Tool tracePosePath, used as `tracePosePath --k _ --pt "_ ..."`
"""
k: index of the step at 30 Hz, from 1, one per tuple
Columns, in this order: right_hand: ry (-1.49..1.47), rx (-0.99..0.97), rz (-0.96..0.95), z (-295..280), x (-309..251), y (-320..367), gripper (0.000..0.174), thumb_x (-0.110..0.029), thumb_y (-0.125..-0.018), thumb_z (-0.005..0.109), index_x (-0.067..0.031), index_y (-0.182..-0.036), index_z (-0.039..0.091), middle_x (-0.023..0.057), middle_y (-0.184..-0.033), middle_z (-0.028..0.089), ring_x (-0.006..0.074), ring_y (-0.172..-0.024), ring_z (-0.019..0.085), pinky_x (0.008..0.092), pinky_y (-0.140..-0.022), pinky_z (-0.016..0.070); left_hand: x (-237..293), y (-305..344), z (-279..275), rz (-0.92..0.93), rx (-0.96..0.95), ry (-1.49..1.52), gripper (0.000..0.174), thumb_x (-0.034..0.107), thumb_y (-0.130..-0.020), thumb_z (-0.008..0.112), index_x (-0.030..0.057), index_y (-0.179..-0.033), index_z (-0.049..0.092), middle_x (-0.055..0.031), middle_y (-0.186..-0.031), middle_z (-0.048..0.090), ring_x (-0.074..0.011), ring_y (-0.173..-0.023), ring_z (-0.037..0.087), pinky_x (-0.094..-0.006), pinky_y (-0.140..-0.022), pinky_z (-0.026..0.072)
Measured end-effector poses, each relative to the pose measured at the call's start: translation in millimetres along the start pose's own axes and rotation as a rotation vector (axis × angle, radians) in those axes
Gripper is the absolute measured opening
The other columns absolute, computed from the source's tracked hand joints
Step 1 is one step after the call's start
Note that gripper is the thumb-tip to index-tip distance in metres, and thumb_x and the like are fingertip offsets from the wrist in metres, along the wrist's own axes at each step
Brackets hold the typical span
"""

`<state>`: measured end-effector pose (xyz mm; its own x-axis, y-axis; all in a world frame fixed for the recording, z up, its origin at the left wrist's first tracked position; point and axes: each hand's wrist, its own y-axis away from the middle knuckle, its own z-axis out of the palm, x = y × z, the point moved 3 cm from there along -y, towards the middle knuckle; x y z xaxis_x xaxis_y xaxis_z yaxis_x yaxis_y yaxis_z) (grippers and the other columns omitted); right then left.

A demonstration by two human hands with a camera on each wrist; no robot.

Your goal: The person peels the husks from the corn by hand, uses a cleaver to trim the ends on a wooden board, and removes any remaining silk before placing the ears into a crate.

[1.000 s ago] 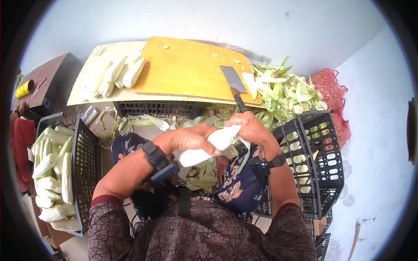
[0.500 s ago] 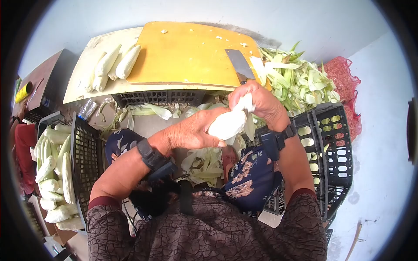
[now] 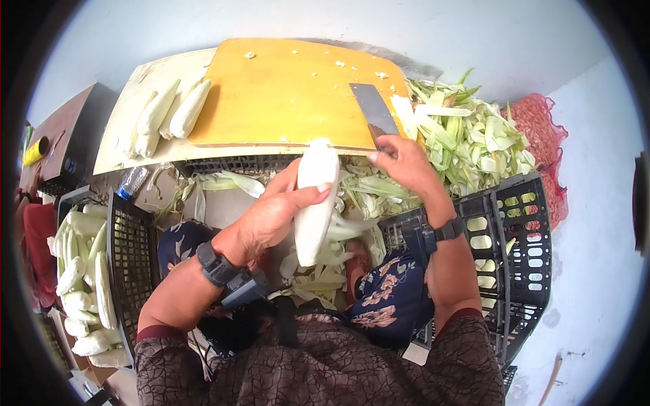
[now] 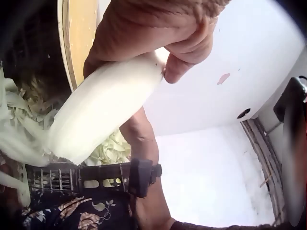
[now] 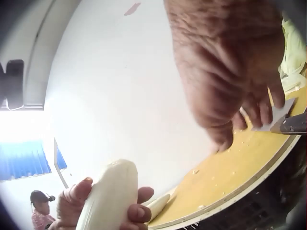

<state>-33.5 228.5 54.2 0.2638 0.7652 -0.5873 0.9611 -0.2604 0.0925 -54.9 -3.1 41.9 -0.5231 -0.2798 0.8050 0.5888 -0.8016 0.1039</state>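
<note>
My left hand (image 3: 274, 210) grips a pale ear of corn (image 3: 316, 203) around its middle, thumb across the front. The ear stands nearly upright in the head view, its trimmed tip towards the board. In the left wrist view the ear (image 4: 108, 105) slants down from the fingers, smooth and whitish. My right hand (image 3: 409, 166) holds nothing and hovers by the cleaver (image 3: 374, 108), its fingers hanging loosely over the handle end. In the right wrist view the dark cleaver handle (image 5: 293, 124) juts past the board's edge, beside the fingers. A blurred husk leaf (image 3: 352, 228) is below the right hand.
The yellow cutting board (image 3: 284, 95) carries small scraps, with several corn ears (image 3: 159, 111) left of it. Husks (image 3: 467, 128) pile up at the right, before a red mesh sack (image 3: 542, 128). Black crates stand left (image 3: 135, 250) and right (image 3: 521, 271). Another person (image 5: 42, 211) shows behind.
The right hand has come off the ear's end, pulling husk away, and moved to the cleaver handle. My left hand has turned the ear from slanted to nearly upright.
</note>
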Motion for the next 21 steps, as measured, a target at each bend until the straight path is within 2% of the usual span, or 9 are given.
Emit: tracePosePath --k 1,4,9,11,13,16,18,19,21 --pt "0.181 0.181 0.038 -6.7 0.5 -3.4 0.052 -0.036 -0.072 0.065 -0.0012 -0.109 0.055 0.0198 -0.100 0.060 0.0317 -0.094 0.057 0.0397 -0.082 0.0430 -0.9 -0.8 -0.4 -0.011 0.027 0.012 0.047 0.015 -0.078 0.057 0.0009 -0.119 0.038 -0.0074 -0.099 0.052 -0.0174 -0.091 0.053 -0.0308 -0.080 0.0427" --pt "0.384 0.103 0.224 0.8 18.6 -17.4 0.054 -0.035 -0.074 0.064 0.0010 -0.113 0.052 0.0230 -0.102 0.059 0.0319 -0.098 0.057 0.0386 -0.086 0.0423 -2.3 -5.3 -3.4 -0.028 0.001 0.020 0.048 0.011 -0.077 0.057 0.0001 -0.121 0.038 -0.0078 -0.104 0.052 -0.0176 -0.096 0.051 -0.0312 -0.084 0.0410" --pt "0.554 0.090 0.167 24.7 47.5 -41.7 0.044 -0.038 -0.071 0.067 -0.0007 -0.090 0.054 0.0188 -0.091 0.061 0.0320 -0.090 0.058 0.0416 -0.077 0.0436 8.1 -4.1 5.7 0.047 0.076 -0.221 0.054 0.005 -0.076 0.059 -0.0011 -0.125 0.036 -0.0078 -0.111 0.050 -0.0172 -0.103 0.047 -0.0304 -0.090 0.0371" --pt "0.575 0.085 0.180 31.5 48.8 -48.3 0.044 -0.037 -0.071 0.067 0.0004 -0.090 0.054 0.0197 -0.091 0.061 0.0324 -0.091 0.058 0.0417 -0.078 0.0433 9.1 -4.5 5.6 0.035 0.081 -0.298 0.056 0.003 -0.076 0.060 -0.0014 -0.126 0.035 -0.0079 -0.113 0.050 -0.0169 -0.105 0.046 -0.0298 -0.092 0.0358" --pt "0.597 0.079 0.199 36.2 50.4 -50.8 0.045 -0.036 -0.071 0.067 0.0015 -0.091 0.054 0.0205 -0.092 0.061 0.0329 -0.092 0.057 0.0417 -0.078 0.0430 7.0 -5.7 3.6 0.066 0.076 -0.389 0.054 0.010 -0.073 0.066 -0.0024 -0.120 0.041 -0.0074 -0.102 0.054 -0.0147 -0.095 0.050 -0.0278 -0.084 0.0401" --pt "0.556 0.162 0.150 31.6 48.1 -54.5 0.034 -0.022 -0.071 0.066 0.0057 -0.086 0.053 0.0216 -0.083 0.061 0.0303 -0.078 0.062 0.0399 -0.067 0.0473 3.5 -7.3 2.4 0.090 0.086 -0.418 0.052 0.016 -0.071 0.070 -0.0039 -0.112 0.046 -0.0069 -0.092 0.057 -0.0127 -0.085 0.052 -0.0259 -0.076 0.0431" --pt "0.179 0.012 0.445 27.9 52.8 -56.2 0.016 -0.010 -0.068 0.059 0.0053 -0.072 0.057 0.0176 -0.065 0.061 0.0279 -0.060 0.062 0.0360 -0.057 0.0489 3.0 -7.9 3.4 0.042 0.054 -0.387 0.047 0.015 -0.072 0.068 -0.0037 -0.109 0.047 -0.0065 -0.091 0.057 -0.0113 -0.084 0.051 -0.0253 -0.075 0.0428" --pt "-0.115 0.106 0.437 29.1 52.4 -51.8 0.012 -0.005 -0.065 0.054 0.0038 -0.058 0.053 0.0131 -0.050 0.053 0.0204 -0.042 0.054 0.0312 -0.041 0.0438 2.4 -7.9 2.8 0.042 0.059 -0.386 0.047 0.015 -0.072 0.068 -0.0037 -0.109 0.047 -0.0065 -0.091 0.057 -0.0113 -0.084 0.051 -0.0253 -0.075 0.0428" --pt "-0.333 0.099 0.428 20.2 51.0 -44.7 0.011 -0.005 -0.066 0.054 0.0034 -0.059 0.052 0.0109 -0.050 0.052 0.0169 -0.041 0.051 0.0293 -0.038 0.0417 0.1 -9.0 3.0 0.039 0.043 -0.352 0.041 0.015 -0.074 0.067 -0.0036 -0.106 0.048 -0.0067 -0.090 0.057 -0.0113 -0.083 0.052 -0.0255 -0.075 0.0432"
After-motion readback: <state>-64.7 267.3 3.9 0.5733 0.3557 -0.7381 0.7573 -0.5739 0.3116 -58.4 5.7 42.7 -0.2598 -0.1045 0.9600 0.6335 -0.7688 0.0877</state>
